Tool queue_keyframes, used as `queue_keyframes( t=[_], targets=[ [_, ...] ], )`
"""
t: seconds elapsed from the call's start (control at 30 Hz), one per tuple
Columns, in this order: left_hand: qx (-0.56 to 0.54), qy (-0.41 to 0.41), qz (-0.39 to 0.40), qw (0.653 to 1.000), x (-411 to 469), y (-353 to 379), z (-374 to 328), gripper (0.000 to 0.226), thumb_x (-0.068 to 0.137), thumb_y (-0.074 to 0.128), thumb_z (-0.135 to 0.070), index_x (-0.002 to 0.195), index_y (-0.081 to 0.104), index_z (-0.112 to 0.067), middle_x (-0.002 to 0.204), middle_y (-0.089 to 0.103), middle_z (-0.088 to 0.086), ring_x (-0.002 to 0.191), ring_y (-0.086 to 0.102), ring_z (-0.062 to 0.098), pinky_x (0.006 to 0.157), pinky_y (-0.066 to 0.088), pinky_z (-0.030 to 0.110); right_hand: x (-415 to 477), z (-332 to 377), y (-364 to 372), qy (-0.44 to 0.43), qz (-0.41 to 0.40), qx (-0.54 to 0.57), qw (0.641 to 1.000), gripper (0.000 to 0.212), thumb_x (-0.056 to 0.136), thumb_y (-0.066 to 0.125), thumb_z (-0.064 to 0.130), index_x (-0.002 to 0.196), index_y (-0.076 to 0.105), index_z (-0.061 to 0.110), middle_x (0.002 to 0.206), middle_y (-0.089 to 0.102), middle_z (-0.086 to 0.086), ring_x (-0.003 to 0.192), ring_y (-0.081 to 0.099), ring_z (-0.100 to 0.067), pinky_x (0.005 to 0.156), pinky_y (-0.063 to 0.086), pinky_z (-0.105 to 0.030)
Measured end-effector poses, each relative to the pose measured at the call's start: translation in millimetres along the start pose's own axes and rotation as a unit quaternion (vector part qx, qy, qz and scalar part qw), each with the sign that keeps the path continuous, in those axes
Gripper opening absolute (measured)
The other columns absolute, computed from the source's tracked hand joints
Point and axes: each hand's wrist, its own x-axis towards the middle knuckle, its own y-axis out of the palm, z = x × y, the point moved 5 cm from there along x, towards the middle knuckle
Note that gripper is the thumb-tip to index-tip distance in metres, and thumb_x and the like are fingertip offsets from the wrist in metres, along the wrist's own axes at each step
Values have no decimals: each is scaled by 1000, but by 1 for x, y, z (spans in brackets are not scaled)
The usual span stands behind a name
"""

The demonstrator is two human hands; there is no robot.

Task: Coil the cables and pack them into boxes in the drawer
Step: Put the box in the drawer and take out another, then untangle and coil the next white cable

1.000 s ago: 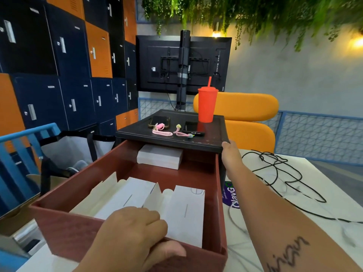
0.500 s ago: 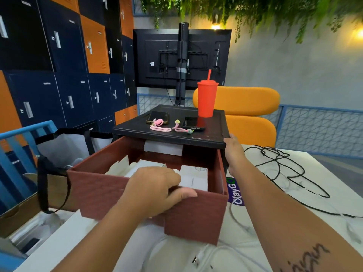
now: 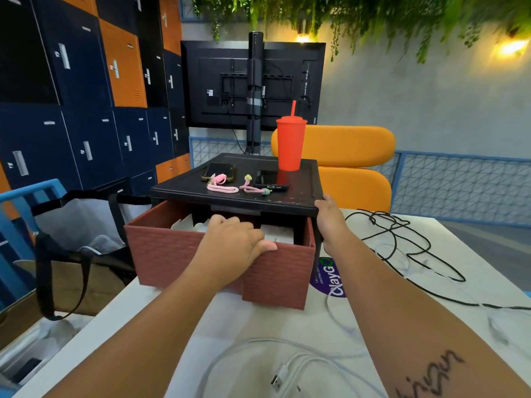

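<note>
I have the left hand (image 3: 235,239) hooked on the front wall of the red-brown drawer (image 3: 161,254), fingers (image 3: 227,222) curled over its top edge and thumb pressed flat on the outside. I take that as the grip for sliding it. The right hand (image 3: 330,222) clasps the near right corner of the black cabinet (image 3: 304,193), probably so the frame cannot shift with the drawer; its fingers are mostly hidden behind the hand. The drawer stands partly open, with white boxes (image 3: 184,224) inside, too covered to count. None of the cables is coiled yet: one black cable (image 3: 382,218) sprawls loose on the surface (image 3: 258,320) to the right, and a white cable (image 3: 301,360) with a plug lies nearest me. I cannot tell whether the white strands are one lead or more. On the cabinet top sit one red cup (image 3: 290,145), two phones (image 3: 219,170) and two pink straps (image 3: 219,186).
</note>
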Motion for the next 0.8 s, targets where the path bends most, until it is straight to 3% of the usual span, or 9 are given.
queue_keyframes(
  t=[0.07,0.1,0.2,0.3,0.4,0.57,0.67,0.73,0.8],
  targets=[
    [11,-90,-13,996,3,-2,-1,60,95,19,-55,80,70,-28,73,64,-7,74,58,21,75,39,39,-3,2,1,-4,5,0,1000,48,95,31,23,143,29,26,140,43,-10,121,45,-32,98,36,-42],
    [-11,-135,9,991,5,1,0,48,96,26,-51,97,69,-30,87,66,-6,90,58,22,85,36,40,-4,2,2,-3,7,-3,1000,48,95,31,23,142,30,26,140,44,-11,120,45,-31,95,36,-42],
    [-65,-213,72,972,2,16,-3,43,100,28,-39,140,37,-29,130,53,-3,128,38,19,112,18,42,-3,1,-1,4,8,-11,1000,48,96,31,25,143,29,27,142,42,-10,123,44,-31,93,35,-41],
    [-98,-230,89,964,-10,24,-10,60,99,29,-40,150,3,-22,157,13,-2,144,4,18,115,3,46,-6,5,-4,4,17,-38,999,49,98,29,27,146,23,28,145,38,-7,127,40,-30,93,33,-38],
    [-108,-225,127,960,-23,24,-17,72,96,31,-49,148,-10,-22,157,-15,-3,144,-13,18,115,1,47,-20,11,-11,8,27,-95,995,50,99,28,35,148,17,27,152,27,-4,136,30,-28,108,28,-43],
    [-228,-236,177,928,-52,13,-39,71,93,46,-44,150,7,-23,157,-14,-4,145,-7,19,116,12,40,-69,-4,-34,74,77,-95,990,34,97,43,28,130,44,16,131,49,-9,113,47,-26,98,37,-40],
    [-288,-227,218,904,-80,12,-60,59,93,49,-40,146,27,-26,157,9,-7,142,14,13,112,16,27,-105,-19,-49,94,113,-111,983,30,93,50,20,122,54,14,111,57,-13,97,56,-23,84,46,-32],
    [-318,-223,235,891,-99,11,-72,53,91,53,-39,141,38,-27,152,23,-10,138,24,8,107,18,17,-129,-26,-62,97,133,-133,977,27,88,55,19,114,61,19,104,62,-5,84,58,-15,69,45,-25],
    [-326,-212,229,892,-115,8,-83,46,91,54,-39,134,45,-29,143,31,-15,133,31,5,101,21,9,-154,-31,-75,88,167,-150,970,25,83,59,23,108,63,24,101,62,0,84,57,-12,68,43,-21]
  ],
)
